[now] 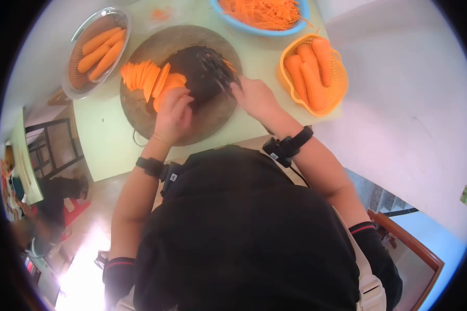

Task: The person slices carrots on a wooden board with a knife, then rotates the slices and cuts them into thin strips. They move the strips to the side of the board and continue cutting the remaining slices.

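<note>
Squarely under the head camera sits a round wooden chopping board [218, 118] on a pale green table [102, 142], and everything else is best placed from that board. On its left half lies a fanned row of carrot slices [146, 78], overlapping one another and leaning like tipped cards. The left hand [174, 114] rests on the near end of that row, fingers curled under and knuckles raised, pressing the last slices down onto the board. The right hand [254, 96] comes in over the board's right edge, closed tight around the grip of a dark knife [206, 70]; the blade is blurred, lies over the middle of the board and meets the slices just beside the left hand's fingers. Each wrist carries a black band. Off the board's upper left, a metal strainer [66, 78] holds several whole carrots [101, 49]. Beyond the board's far edge, a blue basin [254, 31] is heaped with shredded carrot [264, 11]. Just to the board's right, an orange basket [283, 78] holds more peeled carrots [311, 70], set apart from the board by a strip of table.
</note>
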`<action>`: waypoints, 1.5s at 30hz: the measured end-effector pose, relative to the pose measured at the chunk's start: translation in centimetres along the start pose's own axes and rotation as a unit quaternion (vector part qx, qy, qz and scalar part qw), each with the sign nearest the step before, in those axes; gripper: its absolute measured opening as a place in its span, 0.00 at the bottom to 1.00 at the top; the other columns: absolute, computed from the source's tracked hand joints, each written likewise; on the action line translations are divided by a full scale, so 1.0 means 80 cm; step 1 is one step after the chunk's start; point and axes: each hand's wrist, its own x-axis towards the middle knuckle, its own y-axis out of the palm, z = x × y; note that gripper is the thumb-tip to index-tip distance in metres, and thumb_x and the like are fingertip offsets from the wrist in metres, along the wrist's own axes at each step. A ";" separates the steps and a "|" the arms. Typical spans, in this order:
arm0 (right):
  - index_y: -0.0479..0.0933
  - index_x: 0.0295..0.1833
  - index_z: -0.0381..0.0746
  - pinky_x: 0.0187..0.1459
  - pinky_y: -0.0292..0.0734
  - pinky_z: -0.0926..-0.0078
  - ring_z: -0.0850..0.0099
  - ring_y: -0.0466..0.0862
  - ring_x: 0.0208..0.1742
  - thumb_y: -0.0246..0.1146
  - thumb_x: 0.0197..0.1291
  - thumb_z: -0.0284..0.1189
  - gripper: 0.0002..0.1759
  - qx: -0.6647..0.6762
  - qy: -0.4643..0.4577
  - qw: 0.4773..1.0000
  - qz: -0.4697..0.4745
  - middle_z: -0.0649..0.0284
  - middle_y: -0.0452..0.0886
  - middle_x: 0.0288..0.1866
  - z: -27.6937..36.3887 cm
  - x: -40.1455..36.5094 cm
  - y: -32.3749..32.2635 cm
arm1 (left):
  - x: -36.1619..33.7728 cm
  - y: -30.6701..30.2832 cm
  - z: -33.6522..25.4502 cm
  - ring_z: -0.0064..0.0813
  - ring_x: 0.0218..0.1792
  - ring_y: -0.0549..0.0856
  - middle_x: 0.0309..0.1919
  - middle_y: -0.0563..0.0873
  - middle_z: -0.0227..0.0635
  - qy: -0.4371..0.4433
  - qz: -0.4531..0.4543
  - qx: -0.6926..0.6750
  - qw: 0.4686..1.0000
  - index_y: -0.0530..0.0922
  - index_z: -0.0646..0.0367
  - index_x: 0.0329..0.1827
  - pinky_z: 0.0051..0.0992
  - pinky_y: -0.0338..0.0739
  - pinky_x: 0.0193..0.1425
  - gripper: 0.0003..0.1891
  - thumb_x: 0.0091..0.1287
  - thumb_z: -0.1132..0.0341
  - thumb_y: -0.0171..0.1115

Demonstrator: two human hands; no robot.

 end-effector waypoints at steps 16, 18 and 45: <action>0.78 0.41 0.34 0.44 0.79 0.51 0.48 0.84 0.40 0.53 0.69 0.40 0.18 0.004 -0.008 0.999 0.037 0.48 0.84 0.37 -0.010 0.009 0.003 | 0.008 -0.032 -0.002 0.48 0.57 0.76 0.53 0.77 0.45 -0.055 0.080 0.106 0.990 0.76 0.59 0.52 0.41 0.73 0.61 0.21 0.55 0.74 0.68; 0.78 0.41 0.34 0.44 0.79 0.51 0.48 0.84 0.40 0.53 0.69 0.40 0.19 -0.003 -0.006 1.000 0.031 0.48 0.84 0.37 -0.006 0.005 0.003 | 0.027 -0.020 -0.003 0.45 0.61 0.76 0.56 0.77 0.43 -0.033 0.116 0.136 0.983 0.75 0.58 0.56 0.40 0.69 0.68 0.24 0.54 0.70 0.70; 0.75 0.46 0.33 0.39 0.80 0.54 0.52 0.85 0.33 0.53 0.71 0.40 0.19 0.031 0.018 0.999 0.035 0.48 0.83 0.34 -0.020 0.011 -0.002 | 0.013 -0.068 0.083 0.48 0.72 0.67 0.69 0.71 0.44 -0.015 0.132 0.155 0.979 0.75 0.54 0.64 0.48 0.58 0.76 0.23 0.64 0.70 0.56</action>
